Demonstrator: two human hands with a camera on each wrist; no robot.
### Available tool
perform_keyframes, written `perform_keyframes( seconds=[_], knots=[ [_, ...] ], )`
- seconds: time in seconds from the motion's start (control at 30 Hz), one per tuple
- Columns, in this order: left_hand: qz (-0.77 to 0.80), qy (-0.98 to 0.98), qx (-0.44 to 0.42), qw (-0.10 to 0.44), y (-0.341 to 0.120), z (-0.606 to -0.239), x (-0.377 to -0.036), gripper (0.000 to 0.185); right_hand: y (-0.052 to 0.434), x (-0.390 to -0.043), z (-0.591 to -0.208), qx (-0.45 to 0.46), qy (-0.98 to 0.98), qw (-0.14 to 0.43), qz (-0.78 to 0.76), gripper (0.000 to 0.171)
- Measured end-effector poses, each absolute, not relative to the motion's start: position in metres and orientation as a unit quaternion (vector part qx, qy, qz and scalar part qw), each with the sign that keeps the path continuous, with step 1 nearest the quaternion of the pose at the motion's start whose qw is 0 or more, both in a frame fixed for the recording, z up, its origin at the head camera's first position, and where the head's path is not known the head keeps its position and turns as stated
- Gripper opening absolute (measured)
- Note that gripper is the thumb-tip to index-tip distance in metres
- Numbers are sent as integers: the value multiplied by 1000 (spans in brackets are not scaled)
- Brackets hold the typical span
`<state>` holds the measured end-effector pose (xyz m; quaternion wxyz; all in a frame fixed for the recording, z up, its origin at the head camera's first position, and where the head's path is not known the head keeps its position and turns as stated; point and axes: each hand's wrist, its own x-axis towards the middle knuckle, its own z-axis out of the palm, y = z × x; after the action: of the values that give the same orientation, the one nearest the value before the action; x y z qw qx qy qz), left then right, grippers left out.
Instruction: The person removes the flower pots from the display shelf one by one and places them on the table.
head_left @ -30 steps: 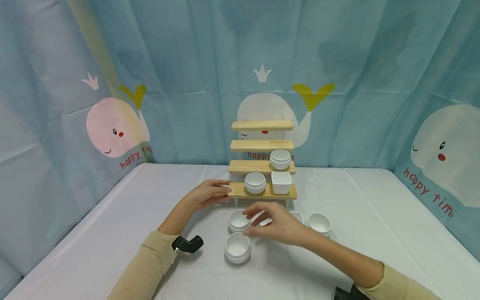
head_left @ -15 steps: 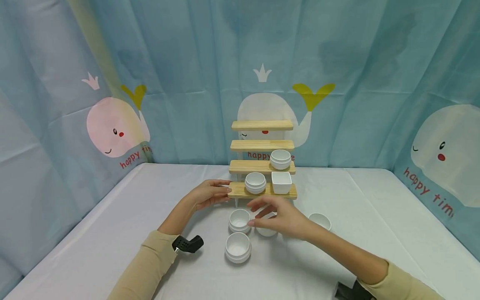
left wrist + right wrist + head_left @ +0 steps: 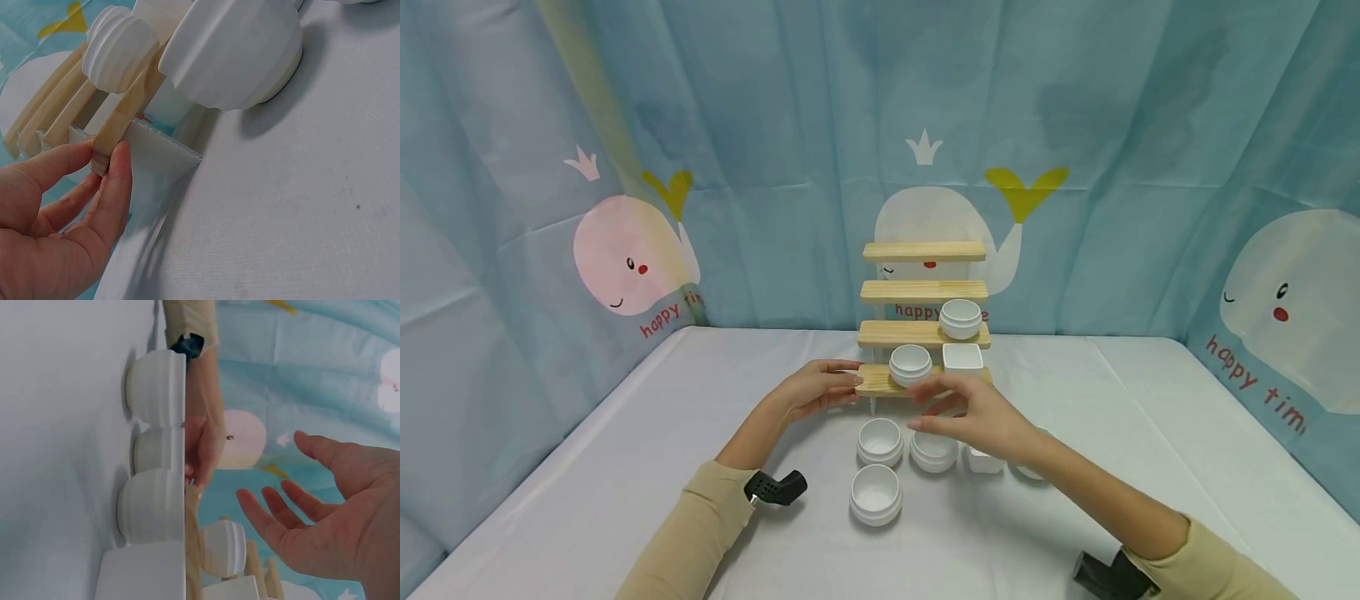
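My left hand [image 3: 816, 389] pinches the left end of the lowest wooden shelf [image 3: 119, 125] of a stepped display stand, thumb on one face and fingers on the other. My right hand [image 3: 973, 417] hangs in the air before that shelf, holding nothing, its fingers spread in the right wrist view. On the lowest shelf stand a round white bowl [image 3: 911, 367] and a square white bowl [image 3: 962, 358], the latter partly hidden by the right hand. Another round bowl [image 3: 961, 320] sits at the right of the second shelf. The two upper shelves [image 3: 923, 291] carry nothing.
On the white-covered table [image 3: 775, 542], several more bowls stand before the stand: a near round one [image 3: 876, 496], one behind it [image 3: 880, 442], a third round one [image 3: 934, 457] and a square one [image 3: 985, 462]. The right forearm partly hides another. Behind hangs a blue whale-print curtain [image 3: 760, 150].
My right hand has drawn away from the front bowls, moving up and right toward the lowest shelf. The round bowl beneath it and the square one beside that now show. My left hand stays put.
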<state>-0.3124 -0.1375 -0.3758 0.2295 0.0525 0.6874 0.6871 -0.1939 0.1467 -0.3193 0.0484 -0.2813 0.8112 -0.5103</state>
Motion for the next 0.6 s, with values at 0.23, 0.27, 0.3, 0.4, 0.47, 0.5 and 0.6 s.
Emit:
perform_keyframes(
  seconds=[0.23,0.27,0.3,0.4,0.47,0.5,0.6],
  knots=[
    [690,684,52,231,-138,-376,-313,54,153,-197,-315,-274,814,35,-511,42],
    [690,684,52,231,-138,-376,-313,54,154,-197,-313,-271,814,35,-513,43],
    [690,684,55,231,-138,-377,-314,54,154,-197,-313,-265,817,35,-512,44],
    [690,683,59,229,-137,-377,-313,54,158,-198,-310,-250,821,32,-513,45],
    [691,683,63,228,-137,-377,-313,54,160,-198,-307,-241,823,32,-514,45],
    [691,683,64,228,-138,-377,-313,54,162,-199,-307,-238,823,31,-514,46],
    [690,684,62,227,-137,-376,-311,54,165,-200,-304,-235,822,29,-518,46]
  ],
)
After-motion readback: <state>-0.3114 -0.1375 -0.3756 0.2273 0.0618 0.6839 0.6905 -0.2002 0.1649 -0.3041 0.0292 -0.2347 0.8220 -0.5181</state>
